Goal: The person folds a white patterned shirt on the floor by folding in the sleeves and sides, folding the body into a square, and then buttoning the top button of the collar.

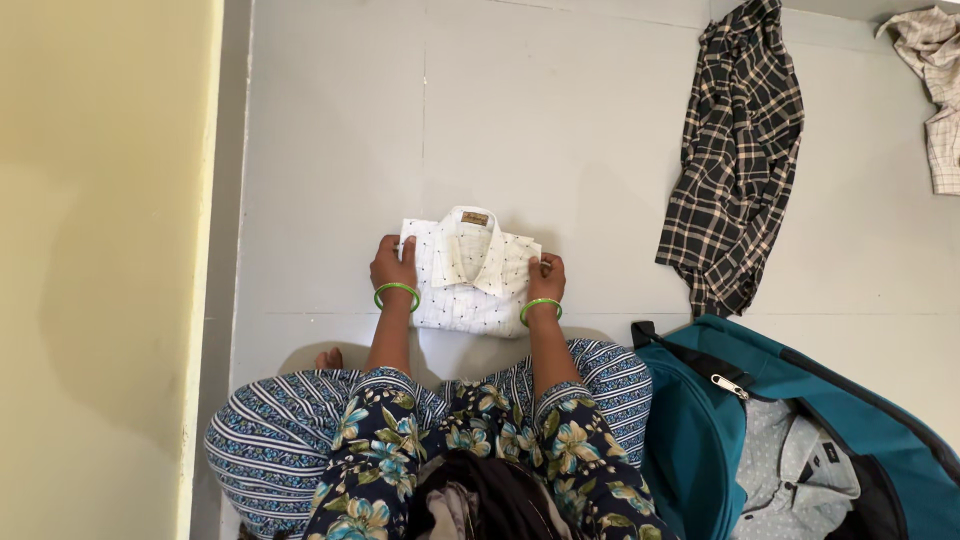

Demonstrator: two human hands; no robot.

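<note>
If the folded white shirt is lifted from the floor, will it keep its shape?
Probably only if supported: the folded white shirt is soft cloth, so it would likely sag and unfold. It looks light. The left hand and right hand grip its two sides, which should help.

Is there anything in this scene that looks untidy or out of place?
Yes. The dark checked shirt lies crumpled on the floor, unfolded, unlike the neatly folded white shirt between both hands.

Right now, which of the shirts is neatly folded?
The white dotted shirt between both hands, collar up. The dark checked shirt lies crumpled on the floor, and the pale shirt sits loosely in the teal bag.
</note>
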